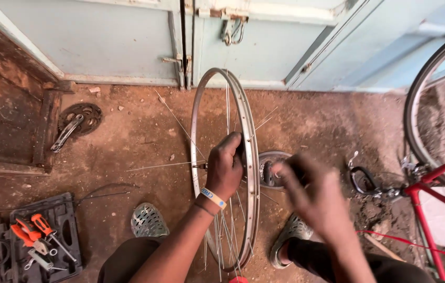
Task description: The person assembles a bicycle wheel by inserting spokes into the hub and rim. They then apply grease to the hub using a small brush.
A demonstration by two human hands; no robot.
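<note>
Head view: one wheel rim [226, 157], left hand [226, 167] clamped on it; right hand [314, 196] blurred, grip unclear; two shoes [149, 220]

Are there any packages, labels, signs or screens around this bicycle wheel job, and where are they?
No signs or screens show.
Tool case: lower left on the dirt floor, open black plastic tray holding orange-handled tools.
Wristband: on the left hand's wrist beside the wheel rim, a narrow pale yellow band with a blue printed patch.
The right hand is blurred; no label shows on it.
</note>
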